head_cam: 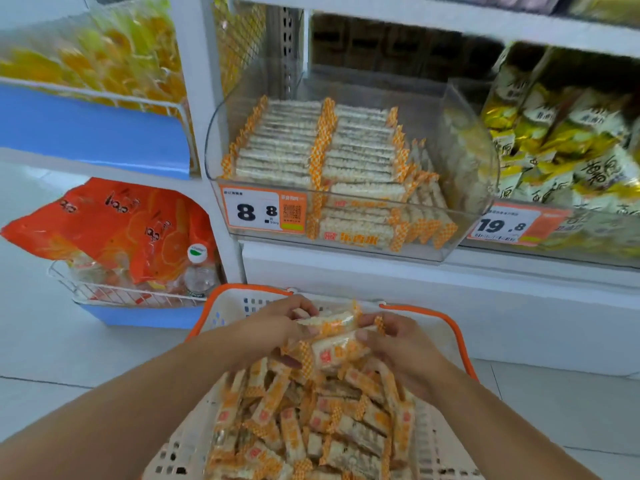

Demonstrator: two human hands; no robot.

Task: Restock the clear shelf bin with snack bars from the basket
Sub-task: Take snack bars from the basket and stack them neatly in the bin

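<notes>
The scene is bright and evenly lit with soft, white, diffuse light, and no hard shadows fall on the pale tiled floor [52, 341]. Dimness gathers only at the back of the white metal shelf [415, 22], behind the clear curved plastic shelf bin [478, 188]. Faint glare streaks the bin's transparent walls. Motion blur smears the yellow and orange packets [104, 53] to the upper left of the bin and the gold-and-white bags [561, 140] to its right. Wide-angle distortion bows the shelf edges and stretches the forearms at the bottom corners. Print on the wrapped snack bars [311, 420] in the orange-rimmed cream plastic basket [214, 313] below the bin is soft.
</notes>
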